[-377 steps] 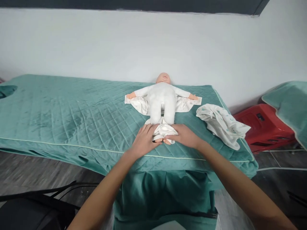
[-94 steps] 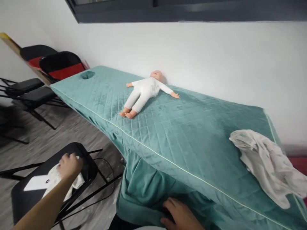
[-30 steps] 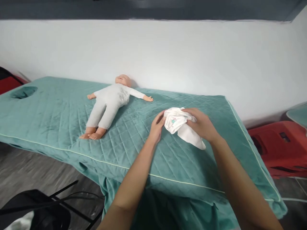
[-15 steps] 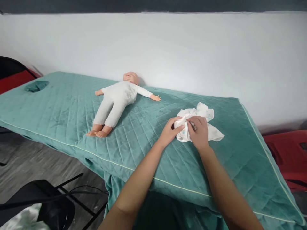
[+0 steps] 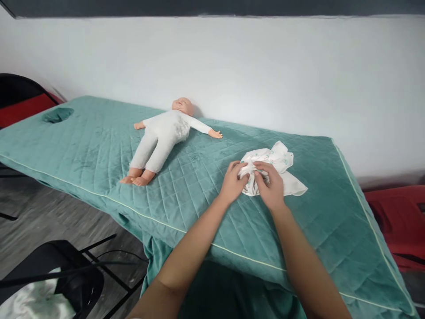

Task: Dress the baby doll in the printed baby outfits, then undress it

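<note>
A crumpled white baby garment point(image 5: 279, 157) with a small green print lies on the quilted green bed cover point(image 5: 318, 239). My left hand point(image 5: 233, 180) pinches its left side between thumb and fingers. From the right, my right hand point(image 5: 270, 184) grips the bunched fabric close to the left one. The fabric between the fingertips is gathered, and part of it is hidden under the hands. A baby doll point(image 5: 164, 133) in a white body suit lies on its back to the left, arms spread, apart from both hands.
Behind the bed stands a white wall point(image 5: 265, 75). A black folding chair point(image 5: 63, 274) with a printed cloth point(image 5: 38, 299) on it is at the lower left. Red plastic point(image 5: 395, 221) shows beyond the right end. The bed has a face hole point(image 5: 58, 115).
My right hand has shifted slightly left along the garment, and its fingers hold the fabric differently. The garment's upper part looks a little more spread. The view has tilted slightly.
</note>
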{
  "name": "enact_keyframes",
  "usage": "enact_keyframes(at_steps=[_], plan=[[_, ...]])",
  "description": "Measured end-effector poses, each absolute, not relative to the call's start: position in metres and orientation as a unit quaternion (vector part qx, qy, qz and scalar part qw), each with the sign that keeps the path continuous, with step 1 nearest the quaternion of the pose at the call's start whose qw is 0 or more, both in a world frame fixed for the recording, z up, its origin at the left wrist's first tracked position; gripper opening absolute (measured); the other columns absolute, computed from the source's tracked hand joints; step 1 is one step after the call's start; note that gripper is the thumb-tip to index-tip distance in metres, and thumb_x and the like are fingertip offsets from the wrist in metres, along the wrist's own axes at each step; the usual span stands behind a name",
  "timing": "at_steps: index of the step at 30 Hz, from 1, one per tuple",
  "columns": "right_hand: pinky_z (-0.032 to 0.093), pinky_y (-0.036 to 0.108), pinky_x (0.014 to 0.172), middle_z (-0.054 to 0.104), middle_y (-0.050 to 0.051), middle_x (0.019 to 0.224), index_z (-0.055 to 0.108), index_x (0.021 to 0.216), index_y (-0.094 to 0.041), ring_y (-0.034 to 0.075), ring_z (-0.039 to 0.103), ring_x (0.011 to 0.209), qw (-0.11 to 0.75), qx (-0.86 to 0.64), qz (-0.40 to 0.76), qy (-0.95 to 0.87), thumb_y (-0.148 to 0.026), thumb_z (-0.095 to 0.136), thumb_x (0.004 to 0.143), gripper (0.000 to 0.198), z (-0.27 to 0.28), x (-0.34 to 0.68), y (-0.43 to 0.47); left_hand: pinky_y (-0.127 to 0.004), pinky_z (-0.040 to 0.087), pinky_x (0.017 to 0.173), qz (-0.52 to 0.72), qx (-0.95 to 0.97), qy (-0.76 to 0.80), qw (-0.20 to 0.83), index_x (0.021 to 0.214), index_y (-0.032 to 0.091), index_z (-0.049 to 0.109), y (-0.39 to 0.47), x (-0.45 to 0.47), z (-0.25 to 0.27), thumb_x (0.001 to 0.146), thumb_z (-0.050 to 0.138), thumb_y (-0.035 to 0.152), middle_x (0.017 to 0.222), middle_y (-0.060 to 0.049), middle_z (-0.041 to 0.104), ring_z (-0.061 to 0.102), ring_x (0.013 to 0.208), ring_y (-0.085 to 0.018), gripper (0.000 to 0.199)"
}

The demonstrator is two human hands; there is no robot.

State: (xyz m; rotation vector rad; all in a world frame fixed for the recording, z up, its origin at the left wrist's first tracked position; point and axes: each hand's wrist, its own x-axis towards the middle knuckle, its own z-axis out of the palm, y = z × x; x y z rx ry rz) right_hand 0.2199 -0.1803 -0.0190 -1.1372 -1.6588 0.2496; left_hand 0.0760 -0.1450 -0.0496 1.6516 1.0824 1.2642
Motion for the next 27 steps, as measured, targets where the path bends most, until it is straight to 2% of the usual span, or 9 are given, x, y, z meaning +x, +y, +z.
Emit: enact_keyframes(at_steps=[3, 6, 8, 12, 15, 17, 20, 24, 27], plan=[[0.05, 0.044, 0.093, 0.071, 0.007, 0.1, 0.062, 0.099, -0.025, 0.024, 0.066, 0.1, 0.469, -0.509, 0.077, -0.718, -0.034, 0.058, 0.096, 0.01, -0.018, 0.219, -0.182, -0.037, 0.046, 0.101, 0.53, 0.621, 0.443, 0.371, 0.097, 0.022, 0.072, -0.143, 0.074, -0.05, 0.084, 0.063, 0.02, 0.119, -0.008, 0.06, 0.06, 0.111, -0.022, 0.015], [0.048, 0.043, 0.089, 0.07, 0.005, 0.094, 0.062, 0.095, -0.024, 0.025, 0.065, 0.094, 0.396, -0.529, 0.06, -0.748, -0.041, 0.062, 0.094, 0.016, -0.021, 0.218, -0.18, -0.033, 0.046, 0.092, 0.557, 0.582, 0.45, 0.385, 0.088, 0.021, 0.068, -0.14, 0.072, -0.052, 0.086, 0.065, 0.027, 0.105, -0.006, 0.065, 0.06, 0.099, -0.019, 0.007], [0.048, 0.045, 0.091, 0.069, 0.008, 0.1, 0.063, 0.102, -0.023, 0.028, 0.063, 0.1, 0.373, -0.543, 0.048, -0.751, -0.045, 0.066, 0.09, 0.025, -0.024, 0.217, -0.178, -0.03, 0.045, 0.084, 0.576, 0.53, 0.452, 0.428, 0.089, 0.02, 0.065, -0.139, 0.07, -0.054, 0.089, 0.063, 0.034, 0.091, -0.002, 0.065, 0.058, 0.086, -0.016, 0.014], [0.041, 0.055, 0.105, 0.059, 0.017, 0.135, 0.054, 0.131, -0.019, 0.038, 0.05, 0.129, 0.367, -0.592, 0.027, -0.717, -0.044, 0.075, 0.081, 0.06, -0.028, 0.214, -0.176, -0.025, 0.043, 0.07, 0.614, 0.397, 0.408, 0.547, 0.087, 0.019, 0.059, -0.141, 0.067, -0.049, 0.085, 0.068, 0.047, 0.076, 0.003, 0.058, 0.052, 0.07, -0.012, 0.029], [0.043, 0.056, 0.104, 0.062, 0.017, 0.133, 0.054, 0.131, -0.019, 0.038, 0.054, 0.126, 0.38, -0.599, 0.089, -0.699, -0.04, 0.075, 0.078, 0.061, -0.029, 0.215, -0.177, -0.025, 0.046, 0.07, 0.607, 0.33, 0.333, 0.642, 0.089, 0.018, 0.059, -0.142, 0.065, -0.041, 0.079, 0.076, 0.046, 0.08, 0.002, 0.062, 0.056, 0.071, -0.011, 0.033], [0.049, 0.051, 0.096, 0.069, 0.014, 0.121, 0.059, 0.122, -0.02, 0.034, 0.063, 0.113, 0.404, -0.587, 0.148, -0.686, -0.036, 0.072, 0.079, 0.048, -0.028, 0.216, -0.178, -0.026, 0.048, 0.074, 0.602, 0.291, 0.296, 0.682, 0.09, 0.018, 0.06, -0.14, 0.063, -0.039, 0.076, 0.079, 0.04, 0.084, 0.001, 0.066, 0.06, 0.075, -0.012, 0.032], [0.053, 0.044, 0.088, 0.073, 0.008, 0.103, 0.061, 0.106, -0.022, 0.028, 0.067, 0.096, 0.482, -0.583, 0.174, -0.63, -0.031, 0.069, 0.078, 0.031, -0.026, 0.219, -0.18, -0.028, 0.05, 0.082, 0.613, 0.234, 0.283, 0.7, 0.092, 0.019, 0.06, -0.133, 0.06, -0.042, 0.076, 0.079, 0.033, 0.092, 0.0, 0.07, 0.065, 0.082, -0.012, 0.029], [0.055, 0.036, 0.077, 0.07, 0.002, 0.09, 0.055, 0.1, -0.021, 0.02, 0.066, 0.081, 0.644, -0.585, 0.163, -0.465, -0.032, 0.069, 0.074, 0.031, -0.018, 0.242, -0.186, -0.028, 0.052, 0.084, 0.641, 0.199, 0.302, 0.677, 0.093, 0.02, 0.061, -0.124, 0.055, -0.052, 0.08, 0.075, 0.034, 0.094, 0.0, 0.072, 0.068, 0.085, -0.013, 0.024], [0.056, 0.036, 0.079, 0.067, 0.005, 0.099, 0.049, 0.104, -0.023, 0.021, 0.068, 0.087, 0.729, -0.561, 0.109, -0.376, -0.033, 0.068, 0.074, 0.037, -0.001, 0.285, -0.206, -0.03, 0.053, 0.088, 0.653, 0.207, 0.312, 0.659, 0.094, 0.02, 0.064, -0.123, 0.055, -0.053, 0.084, 0.072, 0.038, 0.097, -0.002, 0.075, 0.07, 0.092, -0.016, 0.023]])
